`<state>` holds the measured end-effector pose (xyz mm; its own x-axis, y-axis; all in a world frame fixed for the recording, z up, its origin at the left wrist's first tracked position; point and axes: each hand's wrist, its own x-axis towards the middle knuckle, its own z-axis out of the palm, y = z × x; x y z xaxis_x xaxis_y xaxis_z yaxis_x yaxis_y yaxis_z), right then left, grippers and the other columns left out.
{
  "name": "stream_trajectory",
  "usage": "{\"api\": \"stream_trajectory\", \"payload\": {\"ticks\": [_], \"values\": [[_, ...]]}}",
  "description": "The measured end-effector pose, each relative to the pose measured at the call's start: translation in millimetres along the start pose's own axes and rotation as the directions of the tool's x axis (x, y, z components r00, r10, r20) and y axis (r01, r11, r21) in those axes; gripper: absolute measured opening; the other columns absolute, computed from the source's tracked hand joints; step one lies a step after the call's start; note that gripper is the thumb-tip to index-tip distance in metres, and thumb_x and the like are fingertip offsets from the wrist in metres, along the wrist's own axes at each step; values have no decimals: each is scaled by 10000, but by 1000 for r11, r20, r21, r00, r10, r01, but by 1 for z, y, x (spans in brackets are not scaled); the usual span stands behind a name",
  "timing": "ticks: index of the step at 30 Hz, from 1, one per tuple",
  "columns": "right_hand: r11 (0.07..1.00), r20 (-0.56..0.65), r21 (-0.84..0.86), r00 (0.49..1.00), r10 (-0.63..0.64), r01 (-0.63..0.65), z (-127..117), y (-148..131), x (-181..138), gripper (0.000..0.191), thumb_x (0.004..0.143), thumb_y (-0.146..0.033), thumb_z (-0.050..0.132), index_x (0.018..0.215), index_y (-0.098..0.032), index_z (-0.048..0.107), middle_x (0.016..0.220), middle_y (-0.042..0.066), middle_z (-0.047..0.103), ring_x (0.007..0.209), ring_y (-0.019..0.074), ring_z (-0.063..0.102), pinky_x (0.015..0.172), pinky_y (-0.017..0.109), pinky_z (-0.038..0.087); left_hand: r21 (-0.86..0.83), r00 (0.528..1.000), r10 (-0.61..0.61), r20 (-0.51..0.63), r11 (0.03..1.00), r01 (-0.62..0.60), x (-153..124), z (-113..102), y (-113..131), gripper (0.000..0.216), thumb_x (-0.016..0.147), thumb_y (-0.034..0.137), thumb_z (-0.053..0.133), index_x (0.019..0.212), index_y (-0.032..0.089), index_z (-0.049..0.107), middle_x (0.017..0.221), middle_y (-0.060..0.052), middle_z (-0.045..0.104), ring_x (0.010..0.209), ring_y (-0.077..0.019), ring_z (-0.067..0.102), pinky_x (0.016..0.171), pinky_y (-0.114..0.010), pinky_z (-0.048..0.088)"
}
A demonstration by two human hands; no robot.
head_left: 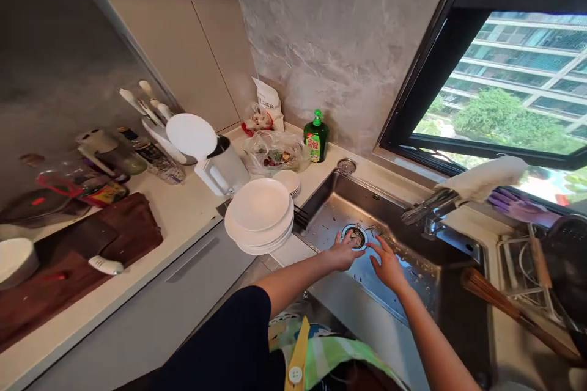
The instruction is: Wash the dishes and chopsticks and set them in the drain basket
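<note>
Both hands are inside the stainless steel sink, close together at its drain. My left hand is over the near rim of the drain strainer, its fingers apart and reaching to the opening. Scraps show in the strainer; whether the fingertips touch them I cannot tell. My right hand hovers just right of the drain, fingers spread, holding nothing I can see. Wet bits of food are scattered over the sink floor.
Stacked white plates stand left of the sink, near small dishes. Behind are a plastic bag of scraps and a green soap bottle. A faucet and a wooden-handled tool lie right. A knife rests left.
</note>
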<state>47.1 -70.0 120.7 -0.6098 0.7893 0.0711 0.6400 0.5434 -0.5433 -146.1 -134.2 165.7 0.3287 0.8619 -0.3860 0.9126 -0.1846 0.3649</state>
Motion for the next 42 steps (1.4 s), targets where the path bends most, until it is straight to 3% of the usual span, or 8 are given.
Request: {"api": "stream_trajectory", "payload": {"ticks": [6, 12, 18, 23, 25, 28, 35, 42], "values": [[979, -89, 105, 979, 184, -174, 48, -58, 4, 318, 806, -220, 484, 1010, -171, 723, 1222, 157, 632, 1051, 256, 659, 927, 452, 526, -83, 996, 0, -89, 997, -8, -21, 1, -50, 519, 891, 264, 518, 1390, 127, 476, 1540, -222, 306, 1457, -360, 208, 1158, -532, 220], [951, -39, 185, 965, 258, -247, 30, -64, 8, 317, 854, -292, 446, 929, -185, 734, 751, 78, 724, 677, 217, 676, 720, 380, 554, -248, 994, -106, -19, 964, 98, -10, -9, -55, 467, 945, 214, 397, 1403, 175, 477, 1138, -156, 690, 1082, -281, 649, 939, -409, 492], [940, -102, 193, 947, 304, -281, 21, -56, 17, 468, 738, -110, 507, 1169, -185, 676, 1211, 130, 660, 1003, 228, 665, 906, 389, 516, -247, 989, -20, -144, 969, -16, -3, -9, -51, 560, 839, 65, 485, 1386, 187, 501, 1402, -121, 544, 1303, -219, 495, 1116, -409, 345], [887, -16, 187, 901, 433, -422, 28, -44, 13, 331, 789, -149, 523, 1068, -146, 701, 887, 97, 720, 830, 218, 676, 856, 393, 528, -313, 993, -114, -43, 945, 95, 4, -11, -50, 497, 928, 121, 366, 1415, 164, 456, 1168, -102, 694, 1096, -192, 638, 992, -363, 464], [905, 6, 196, 923, 384, -377, 30, -37, 12, 523, 731, -89, 559, 1245, -167, 618, 1093, 112, 696, 1029, 230, 653, 949, 395, 495, -246, 994, -97, -59, 966, 80, 6, -9, -49, 673, 858, 43, 425, 1501, 208, 311, 1372, -112, 571, 1278, -227, 517, 1049, -418, 418], [925, -5, 185, 941, 339, -332, 35, -30, 14, 642, 685, -91, 624, 1315, -195, 560, 1374, 137, 531, 1253, 243, 531, 1050, 404, 429, -102, 997, -74, -25, 992, 71, 2, -8, -49, 613, 827, 76, 515, 1426, 189, 448, 1513, -145, 398, 1435, -321, 285, 1132, -507, 290], [924, 83, 272, 964, 255, -268, 55, -59, 73, 291, 824, -146, 533, 1088, -119, 652, 1107, 120, 635, 946, 193, 618, 923, 361, 476, -15, 996, -82, -36, 997, 82, -40, -46, -67, 369, 907, 190, 444, 1233, 130, 604, 1353, -163, 556, 1213, -272, 555, 1050, -402, 410], [505, 402, 628, 802, 441, -592, 139, -139, 153, 263, 933, -345, 449, 1105, -177, 554, 755, -20, 582, 598, 104, 552, 593, 245, 493, 10, 960, -255, 112, 967, 256, -84, -39, -75, 320, 915, 196, 391, 1024, 95, 675, 1066, -185, 676, 968, -298, 670, 841, -392, 508]]}}
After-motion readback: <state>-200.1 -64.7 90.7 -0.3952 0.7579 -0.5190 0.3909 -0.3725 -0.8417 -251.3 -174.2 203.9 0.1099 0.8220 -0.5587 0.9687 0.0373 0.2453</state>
